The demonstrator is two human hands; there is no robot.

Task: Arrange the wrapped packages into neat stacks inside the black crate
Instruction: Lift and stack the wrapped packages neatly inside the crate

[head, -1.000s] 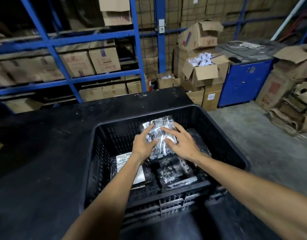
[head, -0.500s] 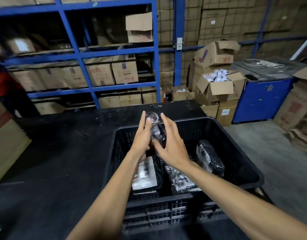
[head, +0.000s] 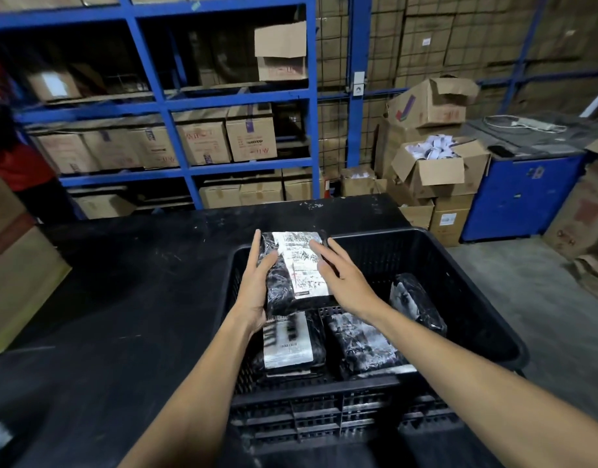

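Now labelled package [head: 295, 268] between both hands [head: 257, 285], above black crate [head: 459, 265].

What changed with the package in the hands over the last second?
The held package was lifted out of the crate and turned label-up. The left hand grips its side; the right hand has opened, its fingers only resting on the label. The other packages stayed put.

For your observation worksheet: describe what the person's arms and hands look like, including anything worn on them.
Both hands, the left hand and the right hand, are bare: no gloves, rings or watch visible. Both forearms are uncovered as far as the frame edge; no sleeves, straps or markings show.
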